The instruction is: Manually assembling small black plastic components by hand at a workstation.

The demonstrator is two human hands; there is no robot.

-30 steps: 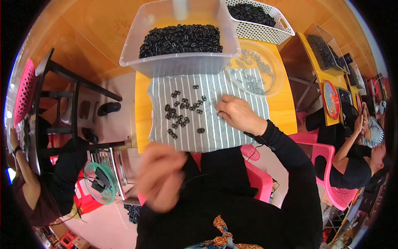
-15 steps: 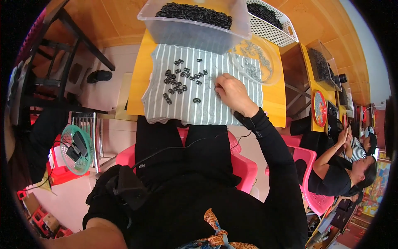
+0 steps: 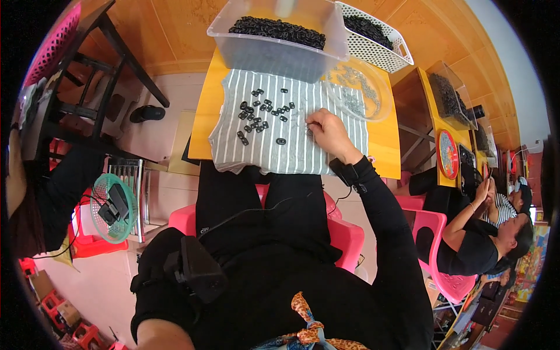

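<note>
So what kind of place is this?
Probably a small assembly workshop: a clear plastic bin heaped with small black parts, more spread on the striped grey cloth, other workers at similar yellow tables.

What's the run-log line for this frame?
right hand: on striped cloth | black parts: scattered left of it | left hand: out of view

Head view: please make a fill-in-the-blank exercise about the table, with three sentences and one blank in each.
1. The right hand rests on a grey cloth with white ____.
2. The small parts scattered on the cloth are ____ in colour.
3. The clear tub behind the cloth stands to the ____ of the white basket.

Missing words: stripes; black; left
</note>
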